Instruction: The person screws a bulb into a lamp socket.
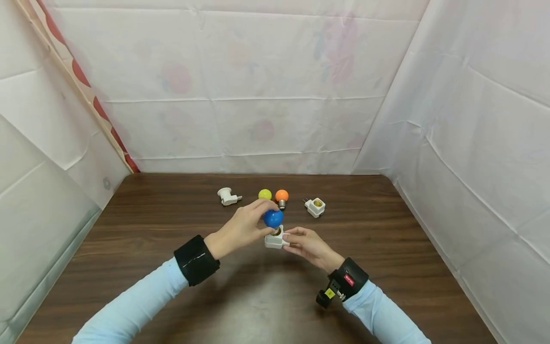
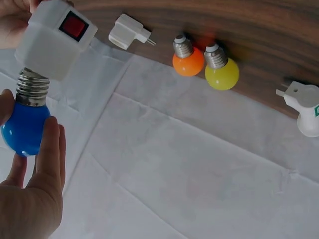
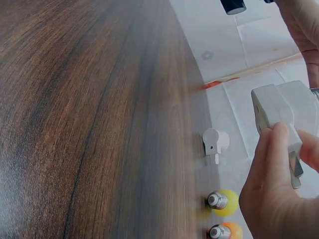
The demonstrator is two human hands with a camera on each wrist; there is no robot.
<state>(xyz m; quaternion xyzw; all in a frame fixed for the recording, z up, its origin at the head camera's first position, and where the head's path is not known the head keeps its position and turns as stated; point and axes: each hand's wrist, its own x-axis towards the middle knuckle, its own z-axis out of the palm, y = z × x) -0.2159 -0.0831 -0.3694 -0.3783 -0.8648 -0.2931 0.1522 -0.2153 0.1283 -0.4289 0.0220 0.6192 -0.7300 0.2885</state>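
Observation:
My left hand (image 1: 241,227) pinches a blue light bulb (image 1: 273,218) by its round glass, thumb on one side and fingers on the other. Below it, a white plug-in lamp socket (image 1: 273,242) is gripped by my right hand (image 1: 311,246) at its plug end. In the left wrist view, the blue bulb's metal screw base (image 2: 33,88) meets the mouth of the socket, which carries a red switch (image 2: 74,25). Most of the thread still shows; how deep the tip sits is hidden. Fingers and thumb clasp the socket (image 3: 286,104) in the right wrist view.
Farther back on the brown wooden table (image 1: 172,200) lie a yellow-green bulb (image 1: 264,194) and an orange bulb (image 1: 281,195). A white plug-in socket (image 1: 226,196) lies to their left, another white socket (image 1: 315,207) to their right. White sheets (image 1: 258,119) enclose the back and sides.

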